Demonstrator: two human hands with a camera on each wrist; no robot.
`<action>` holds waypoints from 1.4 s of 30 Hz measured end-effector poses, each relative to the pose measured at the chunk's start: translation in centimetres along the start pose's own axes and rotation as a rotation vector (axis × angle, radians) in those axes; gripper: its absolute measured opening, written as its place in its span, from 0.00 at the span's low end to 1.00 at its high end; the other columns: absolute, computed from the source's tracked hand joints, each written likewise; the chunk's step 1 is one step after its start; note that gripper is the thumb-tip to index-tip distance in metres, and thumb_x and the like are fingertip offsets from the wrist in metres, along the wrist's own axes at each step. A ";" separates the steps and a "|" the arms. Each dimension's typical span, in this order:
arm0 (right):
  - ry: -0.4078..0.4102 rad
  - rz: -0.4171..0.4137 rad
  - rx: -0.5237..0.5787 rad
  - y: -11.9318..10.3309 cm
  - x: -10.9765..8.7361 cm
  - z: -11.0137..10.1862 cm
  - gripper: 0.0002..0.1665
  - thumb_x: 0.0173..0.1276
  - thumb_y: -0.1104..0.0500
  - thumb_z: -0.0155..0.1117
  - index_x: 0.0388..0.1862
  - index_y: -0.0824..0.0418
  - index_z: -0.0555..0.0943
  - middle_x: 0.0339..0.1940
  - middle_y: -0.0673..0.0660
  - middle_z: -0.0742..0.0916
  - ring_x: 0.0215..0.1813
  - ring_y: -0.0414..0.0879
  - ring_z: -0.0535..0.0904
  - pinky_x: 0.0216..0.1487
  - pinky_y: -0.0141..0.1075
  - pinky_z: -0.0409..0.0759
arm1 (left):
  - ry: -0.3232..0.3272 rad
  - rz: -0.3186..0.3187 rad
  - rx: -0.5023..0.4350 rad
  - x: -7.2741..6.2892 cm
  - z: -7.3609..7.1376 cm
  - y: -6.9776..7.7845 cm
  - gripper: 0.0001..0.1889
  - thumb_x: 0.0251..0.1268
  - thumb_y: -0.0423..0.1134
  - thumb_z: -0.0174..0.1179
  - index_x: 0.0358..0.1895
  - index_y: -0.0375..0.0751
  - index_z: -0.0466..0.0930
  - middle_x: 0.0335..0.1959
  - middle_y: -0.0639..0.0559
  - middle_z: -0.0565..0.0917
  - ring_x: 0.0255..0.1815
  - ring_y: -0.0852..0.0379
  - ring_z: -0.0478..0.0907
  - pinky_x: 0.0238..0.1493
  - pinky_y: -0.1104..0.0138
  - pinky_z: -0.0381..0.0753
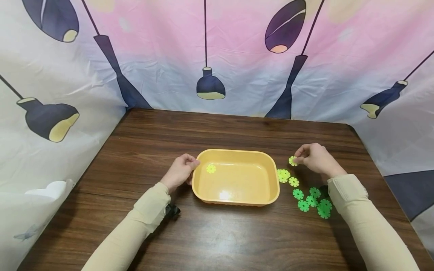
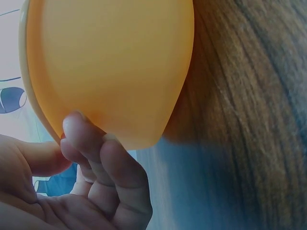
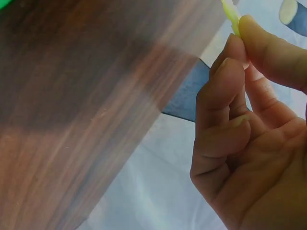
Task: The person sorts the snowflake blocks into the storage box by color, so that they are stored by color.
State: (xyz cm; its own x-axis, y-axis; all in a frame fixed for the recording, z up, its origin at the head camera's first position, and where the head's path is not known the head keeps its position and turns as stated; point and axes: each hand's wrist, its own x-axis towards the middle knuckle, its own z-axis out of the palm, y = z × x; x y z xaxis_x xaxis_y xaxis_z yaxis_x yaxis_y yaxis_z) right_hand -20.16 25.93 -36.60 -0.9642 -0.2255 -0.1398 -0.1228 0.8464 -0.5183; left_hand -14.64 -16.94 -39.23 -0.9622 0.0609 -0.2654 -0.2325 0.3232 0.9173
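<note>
A yellow plastic basin (image 1: 237, 184) stands on the table, and one yellow snowflake building disc (image 1: 211, 168) lies inside it at the left. My left hand (image 1: 179, 171) pinches the basin's left rim between thumb and fingers; the left wrist view shows the fingertips against the basin's outer wall (image 2: 115, 72). Right of the basin, my right hand (image 1: 315, 158) pinches a yellow-green snowflake disc (image 1: 292, 161) between thumb and forefinger, above the table. In the right wrist view only the edge of that disc (image 3: 231, 17) shows.
Beside the basin's right end lie yellow-green discs (image 1: 283, 175), with another disc (image 1: 294, 181) close by. Nearer the right forearm, several green discs (image 1: 311, 201) are spread, some overlapping. The brown wood table (image 1: 217, 237) meets a printed cloth (image 1: 237, 90) at the back and sides.
</note>
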 end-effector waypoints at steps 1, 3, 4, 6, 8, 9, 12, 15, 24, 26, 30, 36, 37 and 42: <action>0.004 -0.004 -0.002 -0.1 0.0 -0.1 0.09 0.67 0.55 0.67 0.38 0.60 0.81 0.32 0.54 0.84 0.35 0.49 0.77 0.35 0.40 0.75 | 0.001 0.000 0.000 0.0 0.0 0.0 0.12 0.76 0.39 0.52 0.46 0.31 0.68 0.22 0.48 0.73 0.14 0.58 0.69 0.17 0.67 0.73; 0.018 -0.016 -0.004 -0.3 -0.1 -0.3 0.09 0.67 0.55 0.67 0.38 0.60 0.82 0.31 0.54 0.84 0.35 0.49 0.77 0.34 0.40 0.75 | 0.003 -0.004 -0.002 0.0 0.0 0.1 0.11 0.76 0.39 0.52 0.46 0.32 0.68 0.22 0.47 0.73 0.13 0.57 0.69 0.17 0.68 0.73; 0.024 -0.022 -0.002 -0.4 -0.1 -0.4 0.09 0.67 0.55 0.67 0.38 0.60 0.82 0.31 0.54 0.84 0.35 0.49 0.77 0.34 0.39 0.75 | 0.004 -0.006 -0.003 -0.1 0.0 0.1 0.11 0.76 0.39 0.51 0.46 0.32 0.69 0.23 0.47 0.73 0.13 0.57 0.69 0.17 0.68 0.73; 0.032 -0.033 0.003 -0.6 -0.1 -0.6 0.10 0.67 0.54 0.67 0.38 0.60 0.82 0.32 0.55 0.84 0.35 0.50 0.76 0.34 0.39 0.74 | 0.008 -0.012 -0.006 -0.1 0.1 0.1 0.11 0.76 0.39 0.51 0.46 0.32 0.69 0.24 0.46 0.74 0.13 0.57 0.70 0.17 0.68 0.73; 0.043 -0.036 0.016 -0.7 -0.1 -0.8 0.11 0.67 0.52 0.68 0.38 0.60 0.82 0.32 0.56 0.84 0.35 0.50 0.75 0.34 0.39 0.73 | 0.011 -0.019 -0.007 -0.1 0.1 0.2 0.10 0.76 0.39 0.51 0.46 0.33 0.69 0.25 0.45 0.75 0.13 0.57 0.70 0.17 0.68 0.73; 0.047 -0.037 0.025 -0.8 -0.2 -0.9 0.12 0.67 0.51 0.68 0.38 0.59 0.82 0.33 0.57 0.84 0.35 0.50 0.75 0.34 0.39 0.74 | 0.011 -0.018 -0.005 -0.1 0.1 0.2 0.11 0.76 0.39 0.51 0.46 0.32 0.69 0.25 0.44 0.75 0.14 0.57 0.70 0.17 0.68 0.74; 0.060 -0.045 0.040 -1.2 -0.2 -1.1 0.14 0.67 0.49 0.67 0.39 0.59 0.81 0.33 0.58 0.84 0.34 0.50 0.75 0.34 0.39 0.74 | 0.014 -0.024 -0.006 -0.2 0.1 0.3 0.10 0.76 0.39 0.51 0.46 0.32 0.69 0.26 0.43 0.75 0.14 0.57 0.70 0.17 0.68 0.74; 0.074 -0.067 0.050 -1.8 -0.1 -1.3 0.15 0.67 0.48 0.67 0.39 0.58 0.82 0.31 0.58 0.84 0.32 0.49 0.75 0.35 0.39 0.73 | 0.014 -0.020 -0.002 -0.1 0.1 0.2 0.11 0.76 0.39 0.51 0.46 0.32 0.69 0.26 0.43 0.75 0.14 0.57 0.70 0.17 0.68 0.74; 0.117 -0.123 0.105 -4.5 0.4 -1.2 0.14 0.65 0.47 0.69 0.39 0.56 0.83 0.28 0.52 0.84 0.31 0.47 0.76 0.34 0.37 0.74 | 0.020 -0.022 0.005 -0.2 0.1 0.3 0.11 0.76 0.39 0.51 0.46 0.32 0.69 0.25 0.44 0.75 0.14 0.57 0.70 0.17 0.67 0.74; 0.120 -0.134 0.120 -5.3 0.5 -1.1 0.14 0.65 0.47 0.69 0.39 0.55 0.83 0.29 0.52 0.84 0.31 0.47 0.76 0.33 0.37 0.74 | 0.022 -0.026 0.002 -0.2 0.1 0.3 0.10 0.75 0.39 0.51 0.45 0.33 0.69 0.25 0.45 0.75 0.14 0.56 0.70 0.17 0.67 0.74; 0.110 -0.170 0.141 -7.0 0.7 -1.0 0.14 0.65 0.47 0.68 0.39 0.55 0.83 0.30 0.53 0.84 0.32 0.47 0.76 0.33 0.37 0.74 | 0.022 -0.022 -0.004 -0.2 0.2 0.3 0.10 0.75 0.39 0.51 0.45 0.33 0.69 0.25 0.46 0.75 0.14 0.56 0.70 0.17 0.67 0.74; 0.075 -0.248 0.129 -10.0 1.2 -0.4 0.10 0.67 0.51 0.67 0.39 0.56 0.83 0.31 0.56 0.84 0.31 0.47 0.76 0.34 0.38 0.75 | 0.015 -0.017 -0.004 -0.1 0.2 0.3 0.10 0.76 0.38 0.51 0.45 0.33 0.69 0.24 0.46 0.74 0.14 0.56 0.70 0.17 0.67 0.74; 0.068 -0.262 0.126 -10.5 1.3 -0.2 0.09 0.67 0.52 0.67 0.39 0.56 0.83 0.31 0.56 0.85 0.31 0.47 0.76 0.33 0.39 0.75 | 0.015 -0.017 -0.001 -0.1 0.1 0.3 0.10 0.76 0.39 0.51 0.46 0.33 0.69 0.24 0.46 0.74 0.14 0.56 0.70 0.17 0.67 0.74; 0.021 -0.316 0.135 -13.4 1.8 0.9 0.06 0.67 0.55 0.67 0.37 0.57 0.83 0.28 0.53 0.85 0.29 0.47 0.79 0.34 0.39 0.77 | 0.013 -0.019 -0.002 -0.1 0.1 0.3 0.10 0.76 0.39 0.51 0.46 0.33 0.69 0.25 0.45 0.75 0.14 0.56 0.70 0.17 0.67 0.74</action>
State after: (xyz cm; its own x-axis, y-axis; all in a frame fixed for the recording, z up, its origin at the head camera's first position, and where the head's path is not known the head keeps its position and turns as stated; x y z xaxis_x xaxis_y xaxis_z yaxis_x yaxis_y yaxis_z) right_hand -20.07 13.70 -30.69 -0.8882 -0.4552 0.0628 -0.3857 0.6641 -0.6405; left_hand -14.54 -16.74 -39.00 -0.9594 0.0421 -0.2788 -0.2511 0.3221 0.9128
